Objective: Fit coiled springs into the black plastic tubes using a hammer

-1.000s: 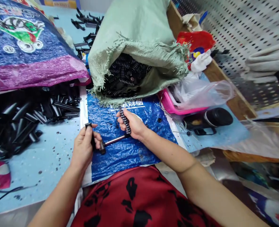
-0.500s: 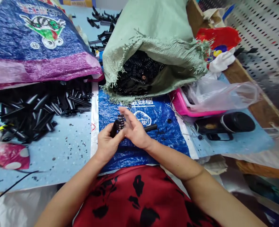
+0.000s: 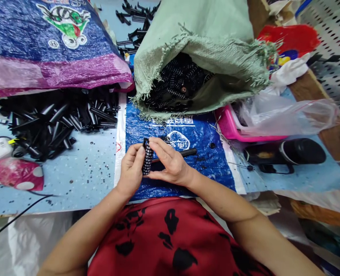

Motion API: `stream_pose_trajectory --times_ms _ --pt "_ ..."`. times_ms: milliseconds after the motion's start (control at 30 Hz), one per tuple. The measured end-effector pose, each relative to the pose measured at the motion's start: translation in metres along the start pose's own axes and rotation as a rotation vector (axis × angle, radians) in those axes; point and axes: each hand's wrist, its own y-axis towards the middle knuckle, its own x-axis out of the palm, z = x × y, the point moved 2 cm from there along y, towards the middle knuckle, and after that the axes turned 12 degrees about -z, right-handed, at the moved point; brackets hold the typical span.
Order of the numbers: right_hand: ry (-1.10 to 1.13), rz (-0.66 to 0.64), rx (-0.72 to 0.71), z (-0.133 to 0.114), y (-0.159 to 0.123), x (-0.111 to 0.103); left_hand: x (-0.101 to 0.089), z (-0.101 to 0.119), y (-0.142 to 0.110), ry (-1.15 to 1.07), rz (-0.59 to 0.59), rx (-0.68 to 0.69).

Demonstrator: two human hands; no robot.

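Note:
Upright between my hands is a black combination lock barrel [image 3: 147, 159] with rows of white characters around it. My left hand [image 3: 130, 170] grips it from the left, thumb along its side and fingers curled behind. My right hand [image 3: 172, 163] closes on it from the right, fingertips at its upper end and thumb near its lower end. Just behind my right hand, a thin black-handled tool [image 3: 188, 152] lies on the blue plastic sheet [image 3: 216, 168]; its far end is partly hidden by the fingers.
An open green woven sack [image 3: 198, 23] holds many similar dotted black pieces. Black plastic shells [image 3: 51, 126] are piled at left beneath a blue and purple sack [image 3: 17, 42]. At right are a pink tray [image 3: 230, 126] and a black flask [image 3: 299, 155]. Small black bits dot the table.
The barrel has turned upright, its rows of characters now facing me. My right fingers, spread and blurred before, now close on its ends. The view has shifted slightly left.

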Motion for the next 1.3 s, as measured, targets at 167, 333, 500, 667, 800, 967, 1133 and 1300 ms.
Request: stream_pose_trajectory --times_ms 167,333,500,667,800,967,1133,1300 --pt "0.015 -0.038 0.021 0.002 -0.004 0.003 -0.008 -0.003 0.003 -0.260 -0.161 -0.257" --pt "0.028 -0.067 0.077 0.006 -0.005 0.011 -0.015 -0.009 0.005 -0.318 -0.176 -0.330" --pt "-0.143 -0.186 0.209 0.019 -0.028 0.007 -0.049 -0.012 0.008 0.349 -0.052 -0.027" --pt "-0.229 -0.185 0.245 0.014 -0.038 -0.002 -0.086 -0.004 0.019 0.981 -0.202 -0.061" --pt "-0.171 0.028 0.242 0.009 -0.021 -0.007 -0.093 -0.005 0.029 0.913 -0.354 -0.224" --pt "-0.308 -0.168 0.237 0.009 -0.007 0.000 -0.095 -0.007 0.038 0.822 -0.361 -0.259" --pt "-0.148 -0.007 -0.021 -0.012 -0.002 0.007 -0.093 -0.007 0.052 0.850 -0.461 -0.342" --pt "-0.223 -0.222 0.007 -0.016 -0.007 0.019 -0.086 0.011 0.048 1.053 -0.447 -0.315"
